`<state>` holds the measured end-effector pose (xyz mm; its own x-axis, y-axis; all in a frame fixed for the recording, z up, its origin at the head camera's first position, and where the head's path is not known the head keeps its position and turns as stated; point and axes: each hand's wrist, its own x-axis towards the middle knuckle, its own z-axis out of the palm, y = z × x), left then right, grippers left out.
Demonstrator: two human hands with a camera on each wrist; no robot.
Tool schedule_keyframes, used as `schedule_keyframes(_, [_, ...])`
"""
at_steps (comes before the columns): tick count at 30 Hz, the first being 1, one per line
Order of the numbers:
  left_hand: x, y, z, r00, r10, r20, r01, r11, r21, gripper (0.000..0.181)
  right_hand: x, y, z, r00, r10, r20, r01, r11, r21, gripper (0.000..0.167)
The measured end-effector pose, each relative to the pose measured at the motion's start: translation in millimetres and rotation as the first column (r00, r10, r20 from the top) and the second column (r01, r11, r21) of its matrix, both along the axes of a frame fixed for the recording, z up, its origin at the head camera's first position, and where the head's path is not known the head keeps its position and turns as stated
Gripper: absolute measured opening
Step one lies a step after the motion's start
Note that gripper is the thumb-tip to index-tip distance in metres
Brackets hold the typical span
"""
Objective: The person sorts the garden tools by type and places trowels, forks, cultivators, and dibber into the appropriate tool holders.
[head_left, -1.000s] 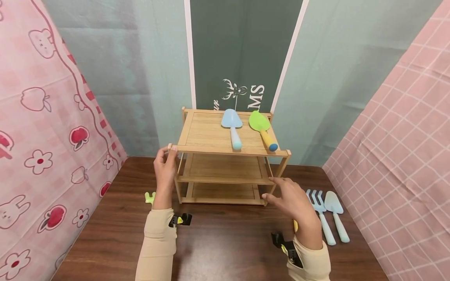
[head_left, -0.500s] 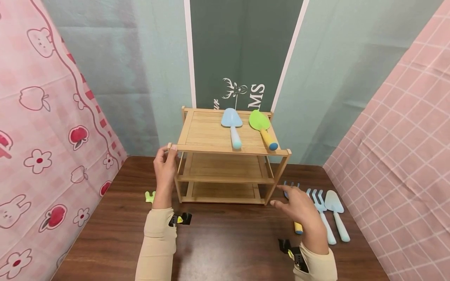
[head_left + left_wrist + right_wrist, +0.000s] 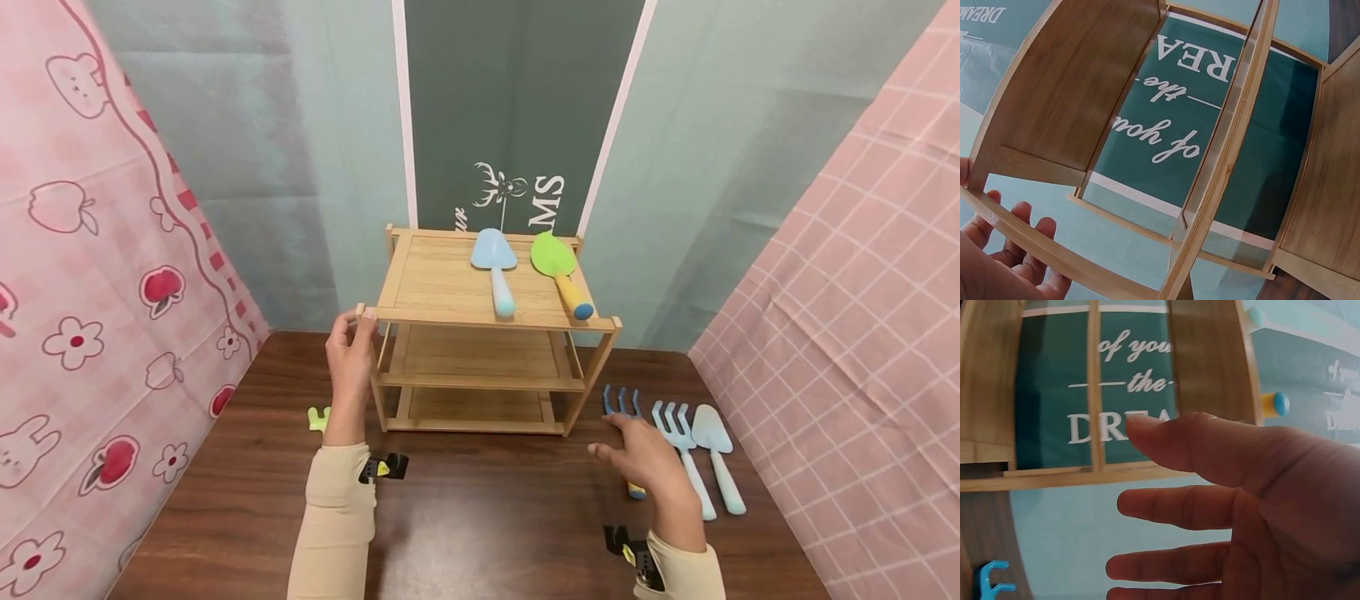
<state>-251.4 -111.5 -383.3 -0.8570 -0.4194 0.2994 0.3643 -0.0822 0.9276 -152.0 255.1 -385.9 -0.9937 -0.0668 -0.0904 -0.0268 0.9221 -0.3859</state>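
Note:
A three-tier wooden shelf [image 3: 480, 383] stands upright on the table. My left hand [image 3: 351, 358] grips its front left corner, and in the left wrist view the fingers [image 3: 1034, 262] curl round the frame. On the top tier lie a light blue trowel [image 3: 495, 258] and a green trowel [image 3: 553, 254] with a yellow handle. My right hand [image 3: 645, 458] hovers to the right of the shelf with straight, spread fingers [image 3: 1179, 506], holding nothing. Beneath it is a blue hand fork [image 3: 621, 402] with a yellow handle, its middle hidden by the hand.
Right of my right hand lie a light blue hand fork [image 3: 684, 446] and a second light blue trowel [image 3: 716, 450]. A light green pronged piece [image 3: 318, 419] shows beside my left forearm, mostly hidden. Cloth curtains [image 3: 840, 333] hang around the brown table [image 3: 480, 525].
My right hand has left the shelf's right front post and moved right and slightly down, over the blue hand fork. My left hand keeps its grip on the shelf corner.

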Motion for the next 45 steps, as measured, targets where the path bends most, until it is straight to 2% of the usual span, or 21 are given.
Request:
schedule_keyframes(6, [0.7, 0.9, -1.8, 1.000, 0.005, -0.002, -0.005, 1.000, -0.001, 0.027, 3.5, 9.3, -16.9, 1.000, -0.014, 0.002, 0.014, 1.000, 0.009, 0.059])
schedule_keyframes(13, [-0.4, 1.4, -3.1, 1.000, 0.000, -0.006, 0.000, 1.000, 0.005, 0.028, 8.6, 16.2, -38.3, 0.990, -0.053, -0.131, 0.052, 0.999, -0.012, 0.053])
schedule_keyframes(19, [-1.2, 1.0, -2.3, 1.000, -0.002, -0.019, 0.003, 1.000, 0.010, 0.027, 9.5, 23.2, -52.7, 0.986, -0.077, -0.148, 0.072, 0.997, -0.039, 0.052])
schedule_keyframes(27, [-0.4, 1.1, -3.2, 1.000, -0.004, -0.017, 0.004, 1.000, 0.000, 0.032, 10.1, 36.2, -77.1, 0.970, -0.193, -0.149, 0.171, 0.974, -0.148, 0.049])
schedule_keyframes(28, [2.4, 1.5, 0.0, 1.000, -0.010, -0.012, 0.010, 1.000, -0.001, 0.031, 10.5, 36.4, -80.5, 0.964, -0.219, -0.151, 0.193, 0.966, -0.170, 0.048])
schedule_keyframes(30, [3.1, 1.1, -0.4, 1.000, -0.012, -0.011, 0.012, 1.000, -0.006, 0.032, 11.4, 34.8, -87.9, 0.940, -0.289, -0.179, 0.248, 0.943, -0.220, 0.045])
schedule_keyframes(32, [3.1, 1.0, -0.5, 1.000, -0.013, -0.007, 0.013, 1.000, -0.006, 0.032, 12.1, 31.5, -96.0, 0.897, -0.378, -0.229, 0.310, 0.907, -0.284, 0.039])
schedule_keyframes(34, [2.9, 1.0, 0.0, 1.000, -0.011, -0.001, 0.011, 1.000, -0.004, 0.032, 11.9, 27.7, -105.4, 0.836, -0.462, -0.295, 0.353, 0.866, -0.355, 0.032])
schedule_keyframes(36, [-0.1, 0.7, -2.9, 1.000, -0.003, -0.004, 0.003, 1.000, 0.001, 0.032, 11.2, 24.7, -114.8, 0.773, -0.525, -0.358, 0.365, 0.828, -0.426, 0.027])
schedule_keyframes(40, [-1.0, 1.1, -1.8, 1.000, 0.008, 0.004, -0.008, 1.000, 0.004, 0.029, 10.5, 20.9, -130.5, 0.673, -0.619, -0.405, 0.374, 0.757, -0.536, 0.022])
schedule_keyframes(42, [-1.4, 1.2, -1.3, 1.000, 0.012, 0.007, -0.012, 1.000, 0.007, 0.028, 10.5, 19.6, -135.4, 0.638, -0.661, -0.395, 0.386, 0.718, -0.578, 0.023])
schedule_keyframes(45, [-1.7, 0.9, -0.5, 1.000, 0.007, 0.002, -0.007, 1.000, 0.016, 0.026, 11.1, 19.2, -140.8, 0.615, -0.718, -0.325, 0.392, 0.636, -0.664, 0.029])
